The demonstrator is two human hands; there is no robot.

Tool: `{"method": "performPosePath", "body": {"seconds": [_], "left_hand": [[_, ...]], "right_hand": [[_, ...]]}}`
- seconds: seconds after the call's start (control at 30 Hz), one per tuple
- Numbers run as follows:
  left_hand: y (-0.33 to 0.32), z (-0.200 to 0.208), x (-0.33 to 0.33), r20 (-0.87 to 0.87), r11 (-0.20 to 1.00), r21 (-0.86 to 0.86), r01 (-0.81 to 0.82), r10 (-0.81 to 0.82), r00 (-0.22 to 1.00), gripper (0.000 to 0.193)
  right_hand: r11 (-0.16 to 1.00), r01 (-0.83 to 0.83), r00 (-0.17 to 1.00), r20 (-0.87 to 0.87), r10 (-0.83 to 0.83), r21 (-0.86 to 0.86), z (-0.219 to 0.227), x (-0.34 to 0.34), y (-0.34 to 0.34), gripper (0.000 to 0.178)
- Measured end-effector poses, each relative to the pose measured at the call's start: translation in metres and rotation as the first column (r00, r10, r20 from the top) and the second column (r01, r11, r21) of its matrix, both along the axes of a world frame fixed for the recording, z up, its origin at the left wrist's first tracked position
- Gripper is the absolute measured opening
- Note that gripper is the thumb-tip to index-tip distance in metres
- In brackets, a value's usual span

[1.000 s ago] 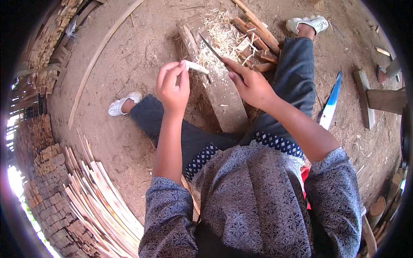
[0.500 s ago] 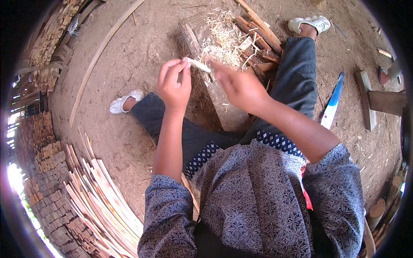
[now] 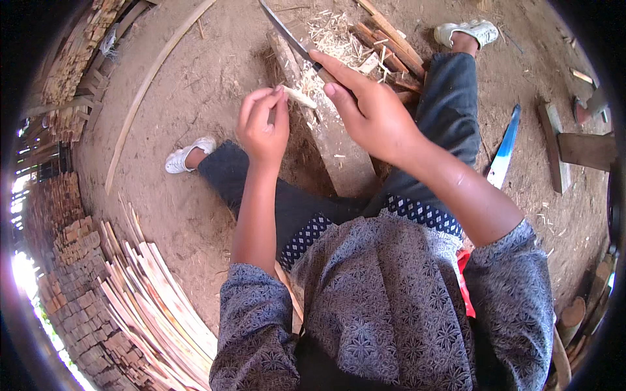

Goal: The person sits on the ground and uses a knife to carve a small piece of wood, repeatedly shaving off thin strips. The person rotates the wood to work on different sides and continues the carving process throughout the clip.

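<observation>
Pinching one end of a short, pale wooden stick [image 3: 300, 97], the left hand [image 3: 264, 127] has its thumb and fingertips closed on it; the stick juts out to the right of those fingertips, near the right thumb, over a thick grey-brown wooden board [image 3: 345, 164]. The right hand [image 3: 381, 120] is wrapped around the handle of a long, narrow, dark-bladed knife [image 3: 285, 32], index finger stretched along it, the blade slanting up-left beyond the stick. Pale, curly wood shavings [image 3: 330, 32] cover the board's far end.
</observation>
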State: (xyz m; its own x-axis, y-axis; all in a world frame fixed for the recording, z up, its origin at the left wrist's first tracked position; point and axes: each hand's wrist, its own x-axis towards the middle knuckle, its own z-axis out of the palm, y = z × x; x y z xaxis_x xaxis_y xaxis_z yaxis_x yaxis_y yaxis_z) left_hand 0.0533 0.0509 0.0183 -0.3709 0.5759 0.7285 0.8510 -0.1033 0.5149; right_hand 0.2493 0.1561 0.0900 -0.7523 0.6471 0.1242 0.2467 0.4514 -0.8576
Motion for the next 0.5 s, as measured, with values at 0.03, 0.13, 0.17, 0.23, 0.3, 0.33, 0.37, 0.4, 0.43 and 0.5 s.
{"method": "performPosePath", "body": {"seconds": [0.03,0.13,0.17,0.23,0.3,0.33,0.37,0.4,0.43,0.5], "left_hand": [[0.003,0.000,0.001,-0.016,1.000,-0.011,0.020,-0.020,1.000,0.015],[0.007,0.003,-0.001,-0.059,0.998,-0.026,0.056,-0.057,0.997,0.017],[0.006,0.001,-0.002,-0.066,0.998,-0.022,0.056,-0.057,0.996,0.017],[-0.005,-0.004,-0.001,-0.066,0.999,-0.045,0.027,-0.030,0.997,0.017],[-0.002,0.002,0.000,-0.073,0.999,-0.049,0.012,-0.015,0.997,0.017],[0.000,0.003,0.002,-0.065,0.999,-0.048,0.020,-0.023,0.998,0.017],[0.000,0.003,0.003,-0.057,0.998,-0.047,0.028,-0.031,0.998,0.017],[0.005,0.002,0.004,-0.046,0.998,-0.033,0.046,-0.048,0.998,0.018],[0.009,0.003,0.001,-0.048,0.999,-0.007,0.046,-0.046,0.998,0.016],[0.004,-0.004,-0.002,-0.039,0.999,0.038,-0.010,0.012,0.999,0.014]], "right_hand": [[0.999,-0.016,0.999,0.035,0.015,0.037,-0.005,0.000,-0.002,0.043],[0.985,-0.163,0.949,0.283,0.141,0.058,-0.033,0.005,0.005,0.046],[0.992,-0.111,0.977,0.190,0.097,0.060,-0.035,0.005,0.010,0.046],[0.999,-0.034,0.999,0.012,0.034,0.017,0.004,-0.007,0.010,0.045],[0.999,-0.049,0.996,0.074,0.050,-0.010,0.013,-0.009,0.001,0.045],[0.994,-0.107,0.961,0.257,0.099,0.018,-0.005,-0.005,-0.001,0.045],[0.985,-0.169,0.891,0.432,0.139,0.032,-0.025,-0.001,-0.002,0.045],[0.981,-0.190,0.870,0.471,0.147,0.044,-0.053,0.012,0.005,0.044],[0.977,-0.207,0.852,0.500,0.155,0.050,-0.087,0.027,0.016,0.043],[0.986,-0.152,0.926,0.358,0.118,0.068,-0.100,0.027,0.025,0.042]]}}
